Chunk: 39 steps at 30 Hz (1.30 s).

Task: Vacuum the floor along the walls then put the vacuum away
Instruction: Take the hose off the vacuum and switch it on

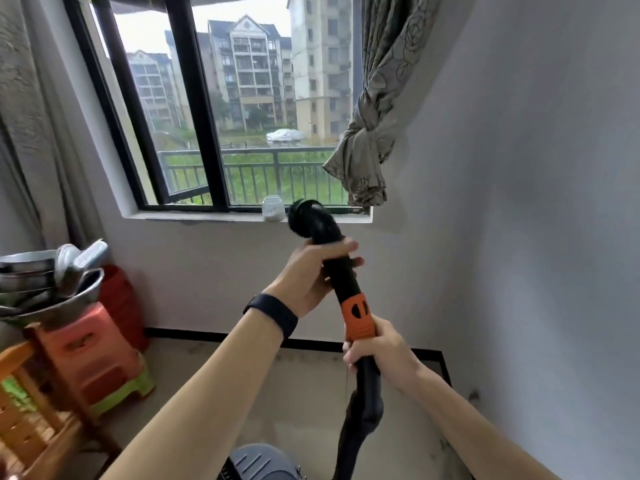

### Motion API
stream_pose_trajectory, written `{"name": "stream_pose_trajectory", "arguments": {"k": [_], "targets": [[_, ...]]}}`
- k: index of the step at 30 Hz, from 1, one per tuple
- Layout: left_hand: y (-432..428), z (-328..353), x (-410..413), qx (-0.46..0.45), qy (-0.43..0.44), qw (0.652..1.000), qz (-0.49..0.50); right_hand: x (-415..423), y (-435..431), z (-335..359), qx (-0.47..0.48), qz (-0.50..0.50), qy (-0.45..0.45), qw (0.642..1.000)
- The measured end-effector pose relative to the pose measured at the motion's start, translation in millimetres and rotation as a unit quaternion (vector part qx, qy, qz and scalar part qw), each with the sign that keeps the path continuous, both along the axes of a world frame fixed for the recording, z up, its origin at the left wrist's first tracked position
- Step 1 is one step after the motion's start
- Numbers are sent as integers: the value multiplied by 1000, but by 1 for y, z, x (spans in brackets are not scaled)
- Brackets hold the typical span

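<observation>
I hold the vacuum's black hose wand [341, 271] up in front of me, its round brush nozzle [304, 220] raised near the window sill. My left hand [311, 271] grips the black tube just below the nozzle. My right hand [377, 348] grips the handle right under the orange collar [356, 317]. The black hose [360, 420] drops from my right hand toward the grey vacuum body [259, 462] at the bottom edge. The floor [242, 382] meets the walls at a dark skirting strip [225, 336].
A glass jar [273, 208] stands on the sill [207, 216] beside the nozzle. Stacked plastic stools [93, 351] carry metal bowls [48, 292] at the left, with a wooden chair [24, 410] nearer. A knotted curtain [367, 150] hangs at the right of the window.
</observation>
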State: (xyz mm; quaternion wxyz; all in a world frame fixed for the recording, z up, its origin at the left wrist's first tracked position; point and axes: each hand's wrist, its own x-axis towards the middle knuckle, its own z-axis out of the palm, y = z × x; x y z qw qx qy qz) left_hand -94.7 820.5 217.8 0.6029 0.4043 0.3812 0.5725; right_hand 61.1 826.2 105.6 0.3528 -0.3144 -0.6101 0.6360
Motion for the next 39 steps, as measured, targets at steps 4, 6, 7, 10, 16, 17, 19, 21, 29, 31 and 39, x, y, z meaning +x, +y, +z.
{"name": "stream_pose_trajectory", "arguments": {"k": [4,6,7,10,16,17,19,21,29,31,39], "targets": [[-3,-8,5,-29,-55,998,33,-6,-1,-20,50,-10,-63,997],[-3,-17,13,-24,-44,997,58,-12,-3,-28,54,-66,-37,996],[-3,-21,15,-24,-52,996,66,-14,-3,-30,61,-94,-24,993],[-1,-28,13,-40,-96,992,72,-10,-1,-29,102,-114,-12,988],[8,-48,26,-73,-101,989,73,-4,7,-28,175,-145,-88,970],[10,-50,26,-74,-88,990,78,-2,9,-31,182,-160,-99,965],[13,-56,24,-75,-52,992,90,2,14,-37,189,-167,-126,959],[14,-66,21,-83,-10,991,108,7,19,-43,188,-157,-148,958],[8,-98,-4,-88,-8,977,193,8,32,-77,166,-5,-150,975],[2,-116,-16,-98,-8,974,204,2,31,-97,133,21,-155,979],[-24,-224,-77,-229,43,940,250,-59,18,-201,103,28,-228,968]]}}
